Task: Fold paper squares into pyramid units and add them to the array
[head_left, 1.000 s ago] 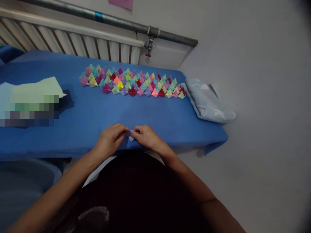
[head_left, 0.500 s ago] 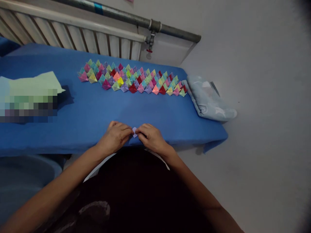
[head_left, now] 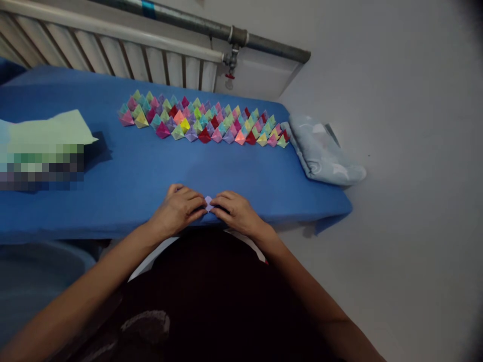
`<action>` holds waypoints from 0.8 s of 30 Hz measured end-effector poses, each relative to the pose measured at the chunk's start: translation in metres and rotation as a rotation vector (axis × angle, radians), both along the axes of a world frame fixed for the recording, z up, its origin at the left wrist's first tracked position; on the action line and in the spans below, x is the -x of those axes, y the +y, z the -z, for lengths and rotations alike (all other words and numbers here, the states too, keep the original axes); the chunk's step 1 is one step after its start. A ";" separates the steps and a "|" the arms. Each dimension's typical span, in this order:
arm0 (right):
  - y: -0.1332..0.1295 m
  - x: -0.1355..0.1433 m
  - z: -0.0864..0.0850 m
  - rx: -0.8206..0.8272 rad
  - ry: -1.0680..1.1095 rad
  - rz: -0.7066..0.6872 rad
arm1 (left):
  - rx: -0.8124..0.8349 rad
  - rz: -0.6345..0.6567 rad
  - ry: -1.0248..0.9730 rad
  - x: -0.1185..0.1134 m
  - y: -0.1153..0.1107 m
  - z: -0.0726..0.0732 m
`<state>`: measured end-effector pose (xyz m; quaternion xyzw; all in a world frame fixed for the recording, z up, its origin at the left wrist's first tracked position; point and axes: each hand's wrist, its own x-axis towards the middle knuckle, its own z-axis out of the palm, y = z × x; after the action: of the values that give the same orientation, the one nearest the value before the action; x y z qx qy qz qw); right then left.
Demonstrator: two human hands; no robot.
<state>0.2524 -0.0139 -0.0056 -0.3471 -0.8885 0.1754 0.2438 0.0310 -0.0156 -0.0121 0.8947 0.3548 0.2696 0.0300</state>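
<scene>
A small lavender folded paper (head_left: 209, 203) is pinched between my two hands near the front edge of the blue-covered table (head_left: 151, 166). My left hand (head_left: 183, 207) grips its left side with thumb and fingertips. On its right side, my right hand (head_left: 232, 210) holds it the same way. The fingertips cover both side corners of the paper. Beyond the hands, several rows of folded paper pieces (head_left: 204, 134) in pink, red, yellow, green, blue and purple stand close together.
At the left lies a pale green sheet (head_left: 56, 128), partly blurred out. A folded grey-blue cloth (head_left: 324, 156) sits on the table's right end. A radiator (head_left: 113, 50) and a pipe (head_left: 271, 46) run behind. A blue tub (head_left: 41, 266) is below left.
The thumbs and fingers of both hands have shifted slightly around the lavender paper, which stays between them. The whole view has moved a little.
</scene>
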 end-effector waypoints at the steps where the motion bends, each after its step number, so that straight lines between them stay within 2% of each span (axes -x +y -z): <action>1: -0.001 0.000 0.002 -0.023 -0.007 0.005 | -0.029 0.002 -0.008 0.000 0.000 0.001; 5: -0.004 0.000 0.007 -0.136 -0.043 0.031 | -0.133 0.018 -0.013 0.000 0.000 0.003; 9: -0.007 0.002 0.012 -0.219 -0.072 0.071 | -0.162 0.012 -0.013 0.000 -0.001 0.006; 15: -0.008 0.004 0.014 -0.185 -0.089 0.119 | -0.164 -0.039 -0.014 -0.003 -0.003 0.009; 24: -0.009 0.009 0.008 -0.090 -0.097 0.195 | -0.149 -0.106 0.012 -0.004 -0.004 0.008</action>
<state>0.2429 -0.0230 -0.0133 -0.4285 -0.8682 0.0939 0.2319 0.0354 -0.0194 -0.0202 0.8759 0.3809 0.2913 -0.0530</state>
